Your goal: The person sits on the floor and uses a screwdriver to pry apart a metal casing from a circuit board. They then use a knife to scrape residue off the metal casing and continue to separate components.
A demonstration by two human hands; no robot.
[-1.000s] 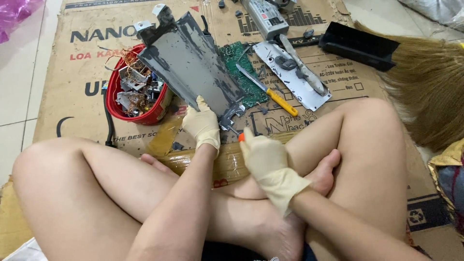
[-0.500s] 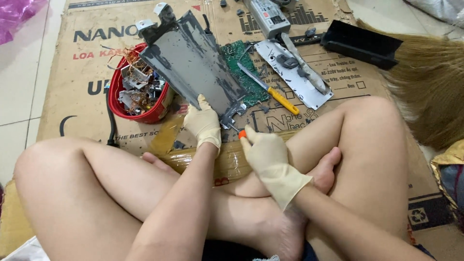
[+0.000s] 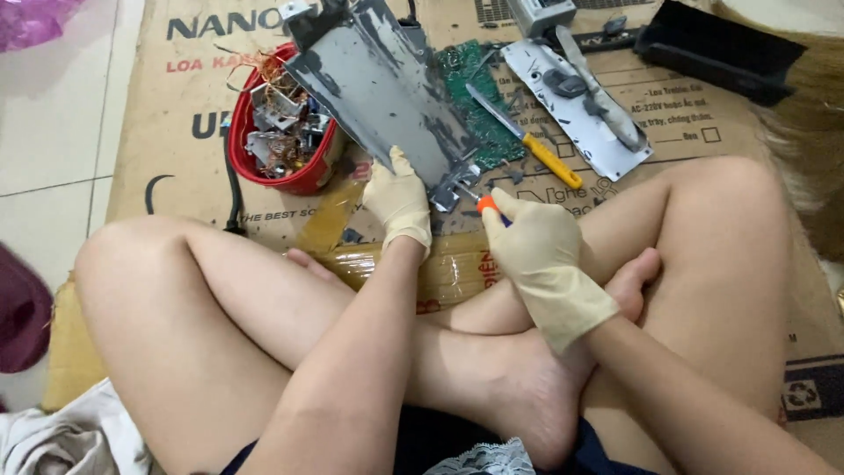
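Fingers of our right hand (image 3: 541,255) pinch an orange-handled screwdriver (image 3: 486,204); left hand (image 3: 400,198), fingers together, steadies the metal plate (image 3: 387,92) mid-frame. Keep the tip square.

Both hands wear pale cream latex gloves: the left hand (image 3: 400,200) at frame centre, the right hand (image 3: 541,255) just right of it. The right glove closes around a bright orange screwdriver handle (image 3: 486,204). The flat metal chassis plate (image 3: 387,92) at upper centre is dull grey with darker smudges and scratches. A green printed circuit board (image 3: 475,97) with tiny pale dots shows beside it. Upper left, the round red plastic bowl (image 3: 290,176) holds coppery wire and grey scraps. A yellow-handled screwdriver with a silver shaft (image 3: 527,141) lies upper centre-right. The brown cardboard sheet (image 3: 176,123) carries dark blue and red lettering; a black rectangular tray (image 3: 721,48) sits in the upper right corner
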